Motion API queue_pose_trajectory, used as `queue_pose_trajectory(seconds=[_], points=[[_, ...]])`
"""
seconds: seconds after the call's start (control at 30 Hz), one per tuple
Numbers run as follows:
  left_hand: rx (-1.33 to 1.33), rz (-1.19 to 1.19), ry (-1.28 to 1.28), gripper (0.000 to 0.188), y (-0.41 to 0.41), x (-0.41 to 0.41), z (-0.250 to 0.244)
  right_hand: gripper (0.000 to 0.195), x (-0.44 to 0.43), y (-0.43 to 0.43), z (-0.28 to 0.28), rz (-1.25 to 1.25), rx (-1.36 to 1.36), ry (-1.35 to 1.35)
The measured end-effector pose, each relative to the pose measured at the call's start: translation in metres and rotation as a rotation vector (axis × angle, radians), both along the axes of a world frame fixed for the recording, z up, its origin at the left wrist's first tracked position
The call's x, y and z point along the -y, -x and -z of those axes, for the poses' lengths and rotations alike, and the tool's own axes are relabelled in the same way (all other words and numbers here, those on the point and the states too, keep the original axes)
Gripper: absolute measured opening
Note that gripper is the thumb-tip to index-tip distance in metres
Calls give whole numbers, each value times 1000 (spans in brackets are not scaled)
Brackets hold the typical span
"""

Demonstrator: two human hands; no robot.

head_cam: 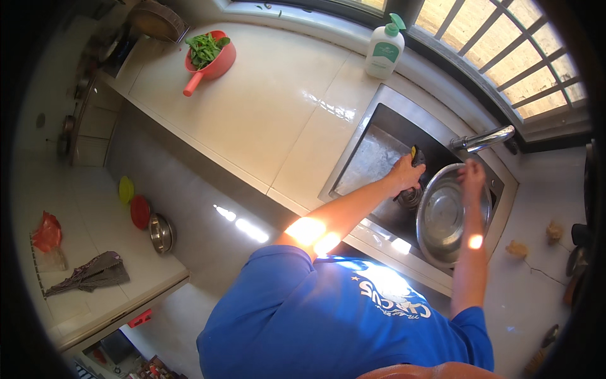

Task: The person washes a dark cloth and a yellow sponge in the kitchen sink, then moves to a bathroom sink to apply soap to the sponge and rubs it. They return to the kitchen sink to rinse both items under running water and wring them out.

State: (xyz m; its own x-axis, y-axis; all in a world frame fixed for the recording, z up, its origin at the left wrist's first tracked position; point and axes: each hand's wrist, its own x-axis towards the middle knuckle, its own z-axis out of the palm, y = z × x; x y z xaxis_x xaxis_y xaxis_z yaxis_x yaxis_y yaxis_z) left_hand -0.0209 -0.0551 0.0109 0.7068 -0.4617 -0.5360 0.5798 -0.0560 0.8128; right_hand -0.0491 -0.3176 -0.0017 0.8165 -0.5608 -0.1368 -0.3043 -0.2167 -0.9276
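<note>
My left hand (408, 174) is over the stainless steel sink (374, 147), its fingers on a dark item with a yellow part (414, 152) whose kind I cannot tell. A drain fitting (409, 196) shows just below that hand. A large metal basin (441, 215) rests tilted at the sink's right side. Blurred, my right hand (472, 174) is above the basin's upper right rim, below the chrome faucet (483, 139); whether its fingers hold anything is unclear.
A white pump bottle (385, 49) with a green top stands behind the sink. Left on the counter is a red dipper (221, 61) with green leaves (204, 49). On the lower left counter are metal bowls (161, 233) and a striped cloth (94, 272). A barred window (511, 52) lies behind.
</note>
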Motion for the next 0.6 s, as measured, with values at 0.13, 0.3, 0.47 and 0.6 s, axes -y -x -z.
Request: queue_pose_trajectory(seconds=[0.13,0.3,0.47,0.6], points=[[-164,-86,116,28,18,-15,-24,47,-176,69,-45,-80,39,-719],[8,-220,-3,24,36,-37,-4,23,-183,77,10,-192,3,-1097],[-75,-147,-28,18,26,-96,-27,7,-171,62,-1,-116,56,-906],[-347,-491,250,23,27,-93,40,11,-193,56,-17,-125,114,-729]])
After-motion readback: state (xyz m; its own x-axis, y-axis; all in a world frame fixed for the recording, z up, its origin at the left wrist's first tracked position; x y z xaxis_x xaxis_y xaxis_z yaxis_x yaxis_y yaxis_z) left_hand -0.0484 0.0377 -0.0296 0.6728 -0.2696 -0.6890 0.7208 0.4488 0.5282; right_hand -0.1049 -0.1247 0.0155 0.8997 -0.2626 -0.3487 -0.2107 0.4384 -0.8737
